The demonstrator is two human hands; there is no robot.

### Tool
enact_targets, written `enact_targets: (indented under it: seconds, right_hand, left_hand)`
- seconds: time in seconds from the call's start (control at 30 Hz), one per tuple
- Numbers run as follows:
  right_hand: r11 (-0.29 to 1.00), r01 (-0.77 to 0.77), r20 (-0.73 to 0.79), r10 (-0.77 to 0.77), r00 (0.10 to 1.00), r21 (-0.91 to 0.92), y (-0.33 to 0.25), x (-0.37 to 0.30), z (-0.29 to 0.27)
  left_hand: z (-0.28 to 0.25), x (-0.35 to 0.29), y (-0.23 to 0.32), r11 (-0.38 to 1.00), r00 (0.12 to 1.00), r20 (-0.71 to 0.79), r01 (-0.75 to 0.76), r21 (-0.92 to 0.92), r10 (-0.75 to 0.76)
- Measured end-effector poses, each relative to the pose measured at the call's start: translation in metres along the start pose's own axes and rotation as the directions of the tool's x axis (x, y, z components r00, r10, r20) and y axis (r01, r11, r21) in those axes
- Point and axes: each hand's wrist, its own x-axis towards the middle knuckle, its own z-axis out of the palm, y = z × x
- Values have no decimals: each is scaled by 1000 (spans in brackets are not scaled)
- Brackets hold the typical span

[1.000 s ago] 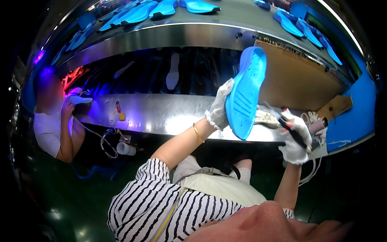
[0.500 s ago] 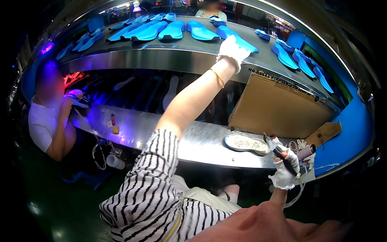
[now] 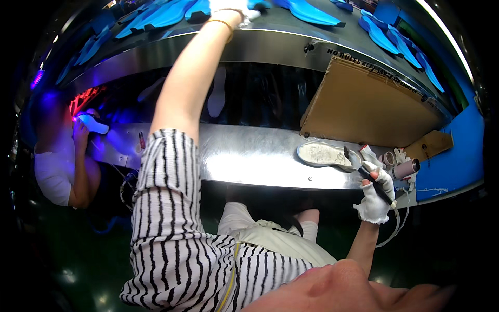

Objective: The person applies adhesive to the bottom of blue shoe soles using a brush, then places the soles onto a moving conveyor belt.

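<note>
My left arm stretches up and away to a raised shelf-like surface point(image 3: 280, 44) that carries a row of bright blue shoe soles point(image 3: 312, 13). At the top edge of the picture, my left hand point(image 3: 231, 7) in a white glove is over that row. Its fingers are blurred and partly cut off, so any grip is hidden. My right hand point(image 3: 375, 200), in a white glove with bare fingertips, is closed around a black-handled brush point(image 3: 375, 183) trailing a pale tube. The brush tip is beside the heel end of a pale shoe sole point(image 3: 325, 155) lying on the metal bench point(image 3: 249, 151).
A large cardboard sheet point(image 3: 374, 104) leans behind the pale sole. Spools point(image 3: 405, 169) and a spare white glove point(image 3: 370, 155) are right of the brush. More blue soles point(image 3: 403, 44) lie at far right. At left, a co-worker point(image 3: 57, 166) holds a pale sole point(image 3: 93, 124).
My left hand has moved left along the row, off the blue sole it was touching. The view has tilted down. My right hand still holds the brush near the pale sole.
</note>
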Motion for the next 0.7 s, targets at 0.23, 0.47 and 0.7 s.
enact_targets:
  seconds: [0.23, 0.47, 0.7]
  right_hand:
    - [997, -73, 15, 73, 997, 17, 18, 4, 3]
    - [991, -127, 11, 126, 992, 33, 19, 5, 3]
    - [981, -185, 17, 185, 983, 53, 34, 2, 1]
  left_hand:
    - [69, 5, -110, 810, 959, -275, -210, -547, 63]
    - [33, -22, -110, 916, 981, -133, 80, -393, -142]
    - [26, -28, -103, 670, 987, 73, 150, -727, -143]
